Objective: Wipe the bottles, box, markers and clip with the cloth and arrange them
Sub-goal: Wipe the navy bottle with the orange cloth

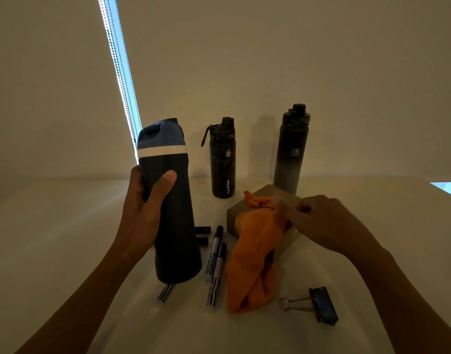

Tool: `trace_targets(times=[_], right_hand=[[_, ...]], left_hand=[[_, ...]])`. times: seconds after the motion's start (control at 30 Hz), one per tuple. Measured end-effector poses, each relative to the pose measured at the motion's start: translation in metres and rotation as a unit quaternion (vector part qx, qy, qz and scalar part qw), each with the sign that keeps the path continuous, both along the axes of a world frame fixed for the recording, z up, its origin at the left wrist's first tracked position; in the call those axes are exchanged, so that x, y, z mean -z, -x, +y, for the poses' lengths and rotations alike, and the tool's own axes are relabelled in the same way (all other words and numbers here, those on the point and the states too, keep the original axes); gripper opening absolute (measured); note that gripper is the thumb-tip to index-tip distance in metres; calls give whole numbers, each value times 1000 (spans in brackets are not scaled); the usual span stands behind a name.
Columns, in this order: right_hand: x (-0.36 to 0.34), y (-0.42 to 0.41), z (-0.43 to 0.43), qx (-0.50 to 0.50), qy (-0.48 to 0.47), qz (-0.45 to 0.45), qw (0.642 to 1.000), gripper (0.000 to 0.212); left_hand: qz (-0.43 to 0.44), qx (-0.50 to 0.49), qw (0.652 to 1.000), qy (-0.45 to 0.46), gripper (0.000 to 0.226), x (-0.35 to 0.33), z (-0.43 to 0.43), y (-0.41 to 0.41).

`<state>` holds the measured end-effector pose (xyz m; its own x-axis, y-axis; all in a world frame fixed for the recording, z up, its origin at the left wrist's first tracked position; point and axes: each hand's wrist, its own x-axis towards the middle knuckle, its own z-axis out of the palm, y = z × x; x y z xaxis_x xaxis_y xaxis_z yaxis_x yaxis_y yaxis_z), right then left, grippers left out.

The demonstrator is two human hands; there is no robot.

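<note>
My left hand (pixel 145 213) grips a dark blue bottle (pixel 173 213) with a blue lid and white band, lifted off the table and tilted slightly. My right hand (pixel 319 221) pinches the top of an orange cloth (pixel 255 256), which hangs down in front of a brown box (pixel 267 198). Two black bottles stand at the back: a short one (pixel 223 162) and a taller one (pixel 292 152). Several markers (pixel 215 261) lie between the held bottle and the cloth; others are partly hidden behind the bottle. A black binder clip (pixel 321 305) lies at the front right.
Everything sits on a white table (pixel 66 238) against a plain wall. A bright strip of window (pixel 119 72) with a bead chain runs down at the back left. The light is dim.
</note>
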<state>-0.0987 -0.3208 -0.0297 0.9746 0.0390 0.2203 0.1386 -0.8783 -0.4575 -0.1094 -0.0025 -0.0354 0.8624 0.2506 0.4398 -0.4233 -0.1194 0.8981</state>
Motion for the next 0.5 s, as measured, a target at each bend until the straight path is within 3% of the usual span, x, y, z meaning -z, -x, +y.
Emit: trace_targets(times=[0.07, 0.13, 0.2, 0.27, 0.37, 0.43, 0.5], right_hand=[[3, -1, 6, -45, -32, 0, 998, 49], [-1, 1, 14, -78, -147, 10, 986, 31], [-2, 3, 22, -114, -297, 38, 947, 23], [-1, 6, 31, -155, -380, 58, 910, 21], [3, 11, 44, -176, -414, 64, 891, 33], [5, 11, 51, -143, -387, 45, 910, 55], [9, 12, 55, -121, -352, 20, 928, 62]], left_hand=[[-1, -3, 1000, 3, 70, 0, -1, -1], [-4, -6, 1000, 8, 73, -1, -2, -1], [-8, -9, 1000, 18, 66, -1, -3, 0], [-12, -15, 999, 31, 57, -2, -4, 1], [-9, -21, 998, 54, 57, -4, 0, -1], [-10, -20, 997, 71, 60, -4, 4, -2], [-14, -31, 995, 89, 61, -5, 7, -4]])
